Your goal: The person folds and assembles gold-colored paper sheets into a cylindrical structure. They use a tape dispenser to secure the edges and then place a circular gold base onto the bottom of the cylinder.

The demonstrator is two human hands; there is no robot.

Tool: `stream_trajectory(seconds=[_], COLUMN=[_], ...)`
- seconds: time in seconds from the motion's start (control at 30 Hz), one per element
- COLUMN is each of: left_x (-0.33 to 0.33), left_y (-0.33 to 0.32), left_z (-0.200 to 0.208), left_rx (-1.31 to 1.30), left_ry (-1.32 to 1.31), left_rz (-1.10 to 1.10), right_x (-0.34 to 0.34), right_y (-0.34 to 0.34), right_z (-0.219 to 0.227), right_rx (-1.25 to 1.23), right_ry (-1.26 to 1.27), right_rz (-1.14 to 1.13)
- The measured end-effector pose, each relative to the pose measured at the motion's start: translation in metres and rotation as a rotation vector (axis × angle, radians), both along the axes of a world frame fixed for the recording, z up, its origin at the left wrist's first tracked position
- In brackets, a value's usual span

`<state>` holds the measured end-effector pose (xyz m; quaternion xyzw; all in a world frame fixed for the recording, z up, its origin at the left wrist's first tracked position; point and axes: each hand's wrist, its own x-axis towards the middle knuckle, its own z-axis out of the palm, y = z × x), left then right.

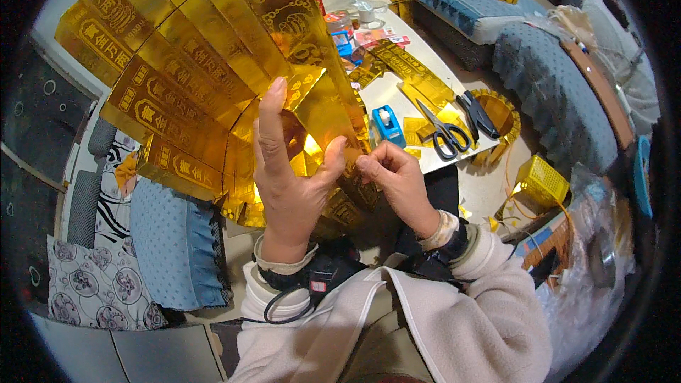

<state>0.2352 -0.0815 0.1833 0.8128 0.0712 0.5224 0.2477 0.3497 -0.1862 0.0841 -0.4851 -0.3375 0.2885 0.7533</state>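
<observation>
Since it fills your view from 9 to 12 o'clock, the gold foil structure [213, 74] is the largest thing before you, built of embossed panels that fan out around a hollow at its lower inner end. Next in size is the blue quilted sofa [557, 89] out at 2 o'clock, then the white table [383, 92] at 1 o'clock, with gold foil strips [422, 74] lying on it. A blue frilled seat [170, 241] stands at 8 o'clock, and a patterned cushion [103, 287] sits just beside it, farther out. Your left hand [292, 177], at 9 o'clock close to the centre, overlaps that hollow with index finger upright and thumb spread wide from it; you cannot tell here whether it touches the foil. Your smaller-looking right hand [397, 177], at 3 o'clock, has its thumb and index finger pinched together by the structure's lower edge, near your left thumb; whether anything thin sits between those tips, I cannot tell. Smaller again are a gold openwork box [543, 181] at 3 o'clock, then black-handled scissors [448, 139] and a black stapler [479, 115] past 2 o'clock, and finally a blue tape dispenser [388, 128] between 1 and 2.
</observation>
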Motion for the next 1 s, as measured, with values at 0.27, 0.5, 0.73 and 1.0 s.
stream_trajectory(seconds=[0.27,0.5,0.73,1.0], left_x=[-0.003,-0.002,0.002,-0.004], left_y=[-0.003,-0.003,-0.001,-0.001], left_z=[0.002,0.003,0.003,0.004], left_rx=[0.002,0.022,0.047,0.058], left_ry=[0.066,0.058,-0.001,0.080], left_rz=[0.037,0.029,0.015,0.046], right_x=[0.023,0.093,0.134,0.142], right_y=[-0.006,0.002,0.030,0.019], right_z=[-0.030,-0.107,-0.107,-0.068], right_rx=[-0.276,-0.391,-0.607,-0.608], right_ry=[-0.094,-0.356,-0.222,0.322], right_rz=[0.040,-0.357,-0.070,0.192])
